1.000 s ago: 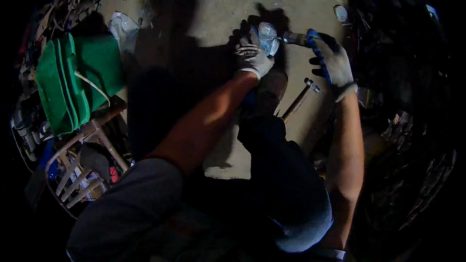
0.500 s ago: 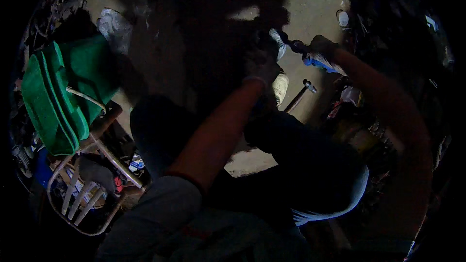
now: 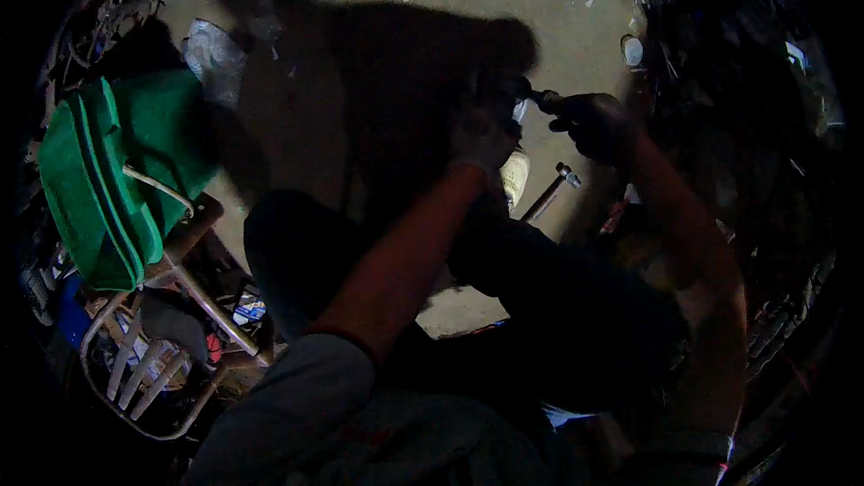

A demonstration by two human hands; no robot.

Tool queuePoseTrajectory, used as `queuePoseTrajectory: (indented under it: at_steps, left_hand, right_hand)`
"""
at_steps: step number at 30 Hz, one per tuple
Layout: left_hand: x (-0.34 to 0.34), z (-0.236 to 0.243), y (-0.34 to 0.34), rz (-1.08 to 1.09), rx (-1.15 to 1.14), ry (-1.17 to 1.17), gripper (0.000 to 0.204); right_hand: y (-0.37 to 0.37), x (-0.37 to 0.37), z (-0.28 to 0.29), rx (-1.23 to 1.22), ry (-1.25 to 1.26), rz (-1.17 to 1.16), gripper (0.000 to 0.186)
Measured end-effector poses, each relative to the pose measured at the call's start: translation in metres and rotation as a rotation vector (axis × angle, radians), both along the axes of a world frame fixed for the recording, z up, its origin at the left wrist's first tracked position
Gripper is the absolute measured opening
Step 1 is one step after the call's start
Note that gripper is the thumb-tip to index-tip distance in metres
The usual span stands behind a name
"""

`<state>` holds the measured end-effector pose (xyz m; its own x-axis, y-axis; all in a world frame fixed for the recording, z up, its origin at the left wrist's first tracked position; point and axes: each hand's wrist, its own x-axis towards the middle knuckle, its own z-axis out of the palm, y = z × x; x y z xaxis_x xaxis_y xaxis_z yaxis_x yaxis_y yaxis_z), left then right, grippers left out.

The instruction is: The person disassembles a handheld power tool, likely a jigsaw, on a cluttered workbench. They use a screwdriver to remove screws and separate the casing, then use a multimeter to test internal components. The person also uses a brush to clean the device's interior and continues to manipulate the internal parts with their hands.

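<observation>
My left hand [image 3: 483, 137] reaches forward over my foot into deep shadow. Its fingers look closed round a dark part whose shape I cannot make out. Just to the right, my right hand [image 3: 598, 126] is wrapped round the handle of a dark, rod-like tool [image 3: 545, 99]. The tool's tip points left and meets or nearly meets the part by my left hand; contact is hidden. Below the hands a light-coloured shoe [image 3: 515, 177] shows. Beside the shoe, a hammer [image 3: 551, 192] with a metal head lies on the floor.
At left, a chair with a metal frame [image 3: 207, 310] carries a green folded cover or bag [image 3: 99, 180]. A crumpled clear plastic bag [image 3: 214, 54] lies beyond it. Dark clutter [image 3: 747, 126] lines the right side, with a white round object [image 3: 632, 50] near its edge.
My right hand has come down and turned, bringing the tool's handle lower; blue on that hand no longer shows. My left hand stays nearly in place. The view has shifted slightly.
</observation>
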<state>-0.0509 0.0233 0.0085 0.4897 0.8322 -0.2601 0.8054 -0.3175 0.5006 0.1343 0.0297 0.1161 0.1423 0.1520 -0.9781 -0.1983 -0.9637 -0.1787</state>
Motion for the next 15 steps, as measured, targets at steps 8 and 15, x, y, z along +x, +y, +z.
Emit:
queuePoseTrajectory:
  at_steps: [8,15]
  left_hand:
    - [0.002,-0.036,0.095,-0.152,-0.819,-0.260,0.090]
    - [-0.025,0.091,0.123,-0.502,-0.284,-0.133,0.110]
  right_hand:
    - [-0.026,-0.020,0.009,0.236,-0.162,0.197,0.019]
    - [-0.098,-0.074,0.044,0.797,-0.632,0.247,0.042]
